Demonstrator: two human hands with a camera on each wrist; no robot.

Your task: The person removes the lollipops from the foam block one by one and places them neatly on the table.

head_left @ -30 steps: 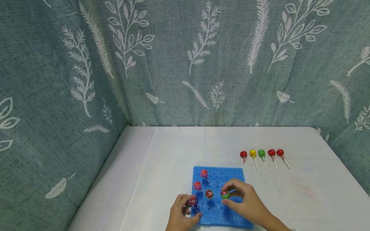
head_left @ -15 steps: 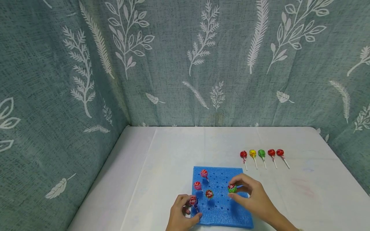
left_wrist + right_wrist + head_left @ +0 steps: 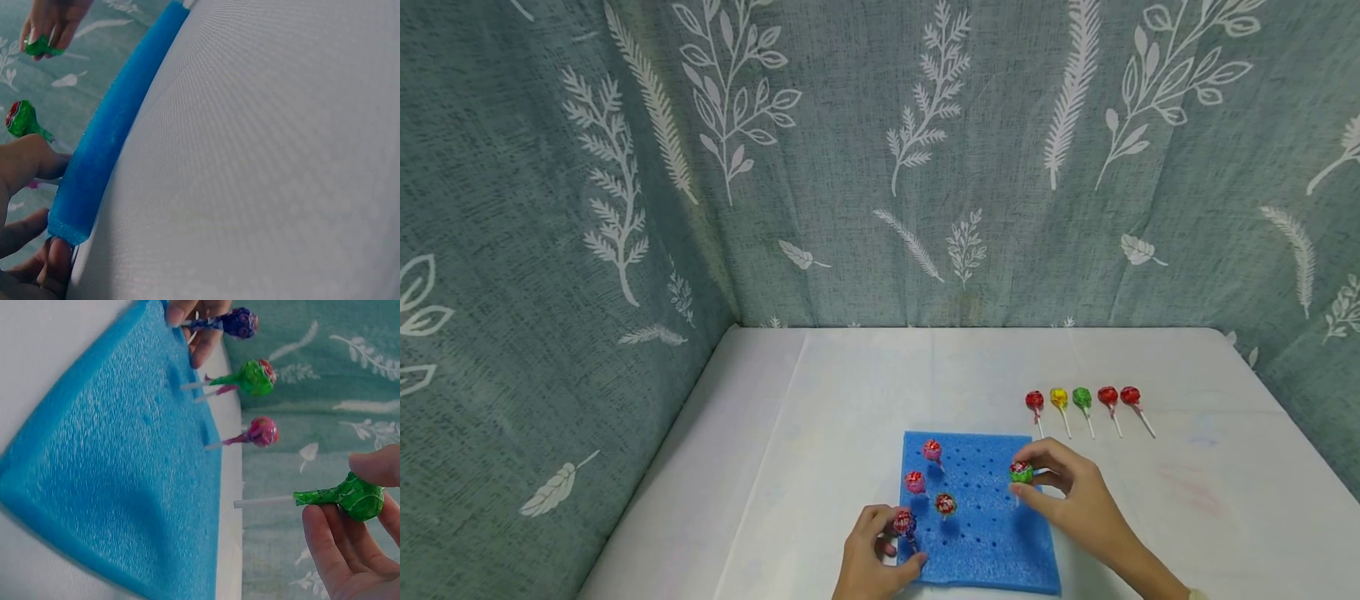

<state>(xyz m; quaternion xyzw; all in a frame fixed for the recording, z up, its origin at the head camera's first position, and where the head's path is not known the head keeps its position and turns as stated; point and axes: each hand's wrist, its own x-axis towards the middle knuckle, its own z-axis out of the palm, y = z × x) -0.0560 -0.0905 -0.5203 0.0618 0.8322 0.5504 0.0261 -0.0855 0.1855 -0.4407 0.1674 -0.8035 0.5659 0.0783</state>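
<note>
A green-wrapped lollipop is pinched between the thumb and fingers of my right hand, its white stick pointing at the foam but apart from it. That hand hovers over the right side of a blue foam block dotted with holes. My left hand grips the block's near left edge, fingers against its side and corner in the left wrist view. Close by that hand stands a purple lollipop. Two pink lollipops, one farther back and one at the left, and a green-and-red lollipop also stand in the foam.
Behind the block, a row of wrapped lollipops lies on the white table: a red one, a yellow one, a green one and two more red ones. A leaf-patterned curtain hangs at the back and left.
My right hand has moved right and away from me with the green lollipop, from over the block's middle toward its right edge. My left hand has stayed in place.
</note>
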